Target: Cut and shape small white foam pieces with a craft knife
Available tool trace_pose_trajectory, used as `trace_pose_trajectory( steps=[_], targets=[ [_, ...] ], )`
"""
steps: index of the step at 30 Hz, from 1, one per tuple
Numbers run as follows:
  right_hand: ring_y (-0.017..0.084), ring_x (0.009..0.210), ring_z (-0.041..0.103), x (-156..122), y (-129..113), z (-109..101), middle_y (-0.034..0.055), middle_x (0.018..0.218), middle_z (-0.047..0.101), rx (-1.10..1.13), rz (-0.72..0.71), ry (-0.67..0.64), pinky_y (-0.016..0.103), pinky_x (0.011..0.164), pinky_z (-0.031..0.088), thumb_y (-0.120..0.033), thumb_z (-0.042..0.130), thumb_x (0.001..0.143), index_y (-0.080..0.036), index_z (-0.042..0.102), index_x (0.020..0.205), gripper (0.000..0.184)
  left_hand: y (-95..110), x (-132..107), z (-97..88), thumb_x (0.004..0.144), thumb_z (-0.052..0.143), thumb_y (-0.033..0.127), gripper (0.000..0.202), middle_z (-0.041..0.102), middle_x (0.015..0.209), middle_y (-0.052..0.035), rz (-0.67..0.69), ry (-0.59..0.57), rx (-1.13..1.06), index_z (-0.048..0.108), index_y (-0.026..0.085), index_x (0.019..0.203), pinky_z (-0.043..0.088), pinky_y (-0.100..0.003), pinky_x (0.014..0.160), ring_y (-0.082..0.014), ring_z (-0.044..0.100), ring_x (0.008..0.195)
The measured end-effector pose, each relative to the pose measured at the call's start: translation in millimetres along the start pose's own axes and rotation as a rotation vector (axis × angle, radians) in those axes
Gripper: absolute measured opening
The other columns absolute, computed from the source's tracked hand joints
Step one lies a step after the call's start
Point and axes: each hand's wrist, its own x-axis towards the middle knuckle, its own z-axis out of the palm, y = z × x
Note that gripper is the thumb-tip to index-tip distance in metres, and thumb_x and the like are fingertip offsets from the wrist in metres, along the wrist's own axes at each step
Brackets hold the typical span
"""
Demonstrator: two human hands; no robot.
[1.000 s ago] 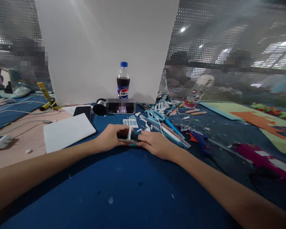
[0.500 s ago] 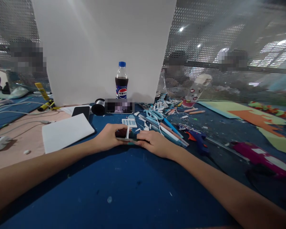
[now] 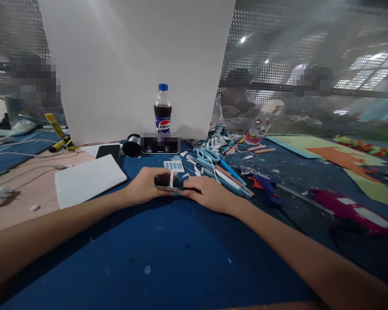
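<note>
- I see my left hand (image 3: 145,186) and right hand (image 3: 208,192) meeting at the middle of the dark blue table mat (image 3: 168,258), fingertips pinched from both sides on a small flat dark piece with a teal edge (image 3: 170,184).
- A thin white strip (image 3: 171,178) stands upright across that piece; I cannot tell whether it is stuck to it or only held against it.
- My left fingers curl over the piece's near-left edge, thumb tucked under; my right fingers lie pressed together along its right end, hiding that end completely.
- What the piece really is stays unclear: it is small, glossy and half covered by fingertips.
- Just beyond the hands lies a small white card with a blue grid (image 3: 173,166), among white foam scraps (image 3: 217,142).
- To the right, pale blue scissors (image 3: 208,156) and a bundle of blue, white and pink sticks (image 3: 228,176) lie close together, partly overlapping.
- Further right, a blue glue gun with an orange trigger (image 3: 265,184), and a magenta and white object (image 3: 345,207) too blurred to identify.
- To the left, a white rectangular foam sheet (image 3: 89,180), overlapping a black phone (image 3: 108,151).
- At the back, a cola bottle with a blue cap (image 3: 162,110) stands upright before a tall white board (image 3: 132,64), whose top is cut off.
</note>
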Motion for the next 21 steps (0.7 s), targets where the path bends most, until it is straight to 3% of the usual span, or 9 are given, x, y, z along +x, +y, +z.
trace_pose_trajectory(
  steps=[13,21],
  targets=[
    [0.011,0.065,0.048,0.8,-0.9,-1.6,0.0005,0.069,0.051,0.069,-0.025,0.015,0.023,0.059,0.031,-0.035,0.039,0.091,-0.016,0.050,0.071,0.029,-0.2,-0.5,1.1,0.068,0.070,0.032,0.034,0.066,0.089,-0.0055,0.042,-0.001,0.065,0.063,0.015,0.097,0.051,-0.031,0.073,-0.0190,0.062,0.080],
    [0.009,0.057,0.042,-1.4,4.2,-6.7,-0.0014,0.062,0.045,0.192,-0.006,0.015,0.023,0.055,0.028,-0.036,0.034,0.092,-0.015,0.047,0.068,0.035,-6.6,0.6,0.9,0.064,0.072,0.029,0.042,0.067,0.096,-0.0056,-0.041,0.030,0.006,0.063,0.016,0.103,0.053,-0.034,0.077,-0.0212,0.063,0.086]
  ],
)
